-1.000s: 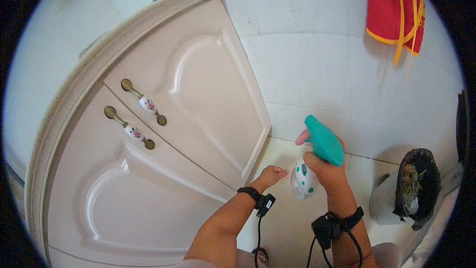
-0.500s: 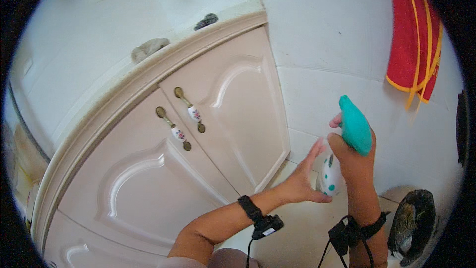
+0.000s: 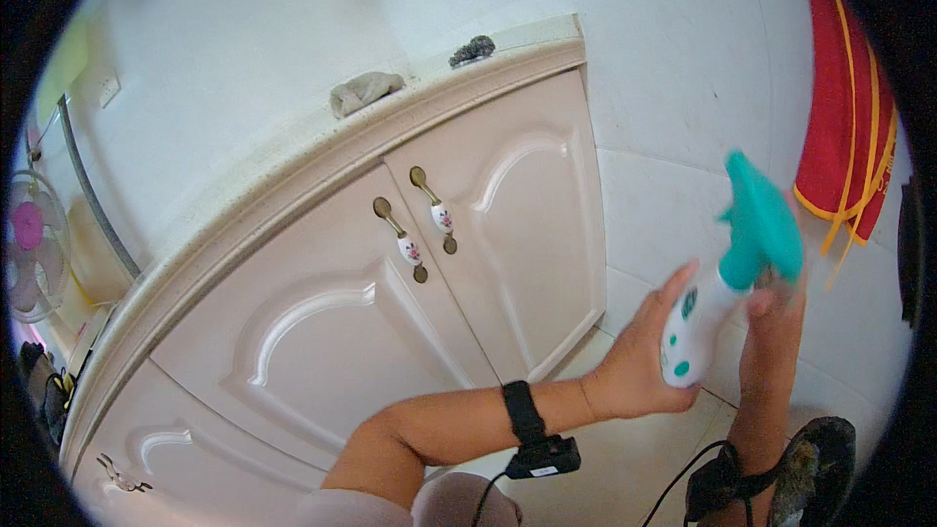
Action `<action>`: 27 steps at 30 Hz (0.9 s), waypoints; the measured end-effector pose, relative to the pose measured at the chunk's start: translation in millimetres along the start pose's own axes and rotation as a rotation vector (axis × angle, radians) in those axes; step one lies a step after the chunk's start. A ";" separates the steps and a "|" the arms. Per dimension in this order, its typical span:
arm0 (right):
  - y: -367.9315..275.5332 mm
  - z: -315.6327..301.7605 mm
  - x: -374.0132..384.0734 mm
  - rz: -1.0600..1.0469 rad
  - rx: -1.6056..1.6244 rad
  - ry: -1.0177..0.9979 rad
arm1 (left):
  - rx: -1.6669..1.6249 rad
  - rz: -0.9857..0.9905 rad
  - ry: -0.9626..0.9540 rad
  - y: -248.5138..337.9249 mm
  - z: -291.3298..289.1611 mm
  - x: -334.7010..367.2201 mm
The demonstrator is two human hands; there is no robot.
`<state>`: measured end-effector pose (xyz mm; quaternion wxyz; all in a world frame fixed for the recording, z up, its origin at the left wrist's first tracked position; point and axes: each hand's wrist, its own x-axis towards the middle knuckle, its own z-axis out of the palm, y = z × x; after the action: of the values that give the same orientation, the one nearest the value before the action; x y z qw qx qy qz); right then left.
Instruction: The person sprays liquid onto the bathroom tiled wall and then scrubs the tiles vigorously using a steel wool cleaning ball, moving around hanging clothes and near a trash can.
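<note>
A spray bottle [image 3: 691, 332] with a white body, green dots and a teal trigger head [image 3: 759, 220] is held tilted, its nozzle toward the upper left. My left hand [image 3: 639, 356] wraps round the lower part of the white body. Just behind the teal head and neck is my right hand [image 3: 778, 298], smeared by motion and partly hidden by the head. Whether its fingers touch the bottle cannot be made out. Both wrists wear black straps with small cabled boxes.
A pale cabinet [image 3: 322, 361] with curved-panel doors and ornate handles stands at left. On its countertop lie a grey cloth [image 3: 366, 93] and a dark scouring pad [image 3: 472, 51]. A red apron [image 3: 844, 107] hangs at right above a black bag-lined bin [image 3: 815, 468]. A fan [image 3: 34, 244] is far left.
The bottle has come up and to the right, its white body now largely uncovered. My left hand has closed round the body, while my right hand has shifted from the neck to behind the head.
</note>
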<state>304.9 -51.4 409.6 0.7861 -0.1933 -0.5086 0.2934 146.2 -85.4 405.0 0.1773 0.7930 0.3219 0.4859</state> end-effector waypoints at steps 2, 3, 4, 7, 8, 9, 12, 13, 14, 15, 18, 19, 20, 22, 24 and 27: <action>-0.9 -9.9 10.0 0.115 -0.067 0.109 | 0.092 -0.020 0.092 26.4 -40.0 26.9; 14.1 -28.6 11.6 0.151 -0.007 0.058 | 0.180 -0.011 0.120 45.3 -60.7 39.7; 36.3 -32.9 12.2 0.189 0.070 0.006 | 0.317 0.019 0.123 50.5 -81.2 48.0; 43.3 -8.4 -4.6 0.333 0.036 0.147 | 0.307 -0.104 0.318 87.8 -171.3 102.9; 51.6 -6.6 -12.1 0.355 0.033 0.113 | 0.332 -0.195 0.378 121.8 -216.8 121.7; 49.5 -1.1 -13.7 0.336 0.048 0.124 | 0.350 -0.126 0.543 122.8 -221.8 128.4; 47.1 14.3 -14.6 0.378 0.099 0.077 | 0.523 -0.087 0.616 145.1 -338.2 124.0; 43.6 15.5 -16.3 0.390 0.116 0.076 | 0.514 -0.131 0.677 150.7 -366.3 113.7; 43.6 17.7 -17.1 0.409 0.134 0.070 | 0.510 -0.183 0.741 153.1 -392.5 101.4; 45.2 19.1 -16.1 0.419 0.167 0.060 | 0.530 -0.221 0.782 160.3 -430.5 84.1; 53.7 8.9 -13.5 0.428 0.222 0.092 | 0.556 -0.381 0.949 168.2 -415.1 47.2; 43.1 4.5 -10.0 0.442 0.167 0.108 | 0.579 -0.449 0.970 178.2 -420.3 32.1; 44.5 1.2 -7.7 0.462 0.098 0.127 | 0.681 -0.544 1.027 177.6 -425.7 23.7; 58.0 -5.6 -6.0 0.440 0.098 0.139 | 0.712 -0.676 1.011 181.6 -443.4 5.4; 61.2 -8.3 -6.3 0.455 0.064 0.149 | 0.619 -0.577 1.061 176.2 -436.5 -12.2; 63.0 -11.7 -7.1 0.492 0.075 0.202 | 0.556 -0.617 1.055 173.3 -469.6 -34.1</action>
<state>296.8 -8.7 362.0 0.7444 -0.3099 -0.3541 0.4737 -221.7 -250.1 703.9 -0.0839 0.3371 0.6905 0.6344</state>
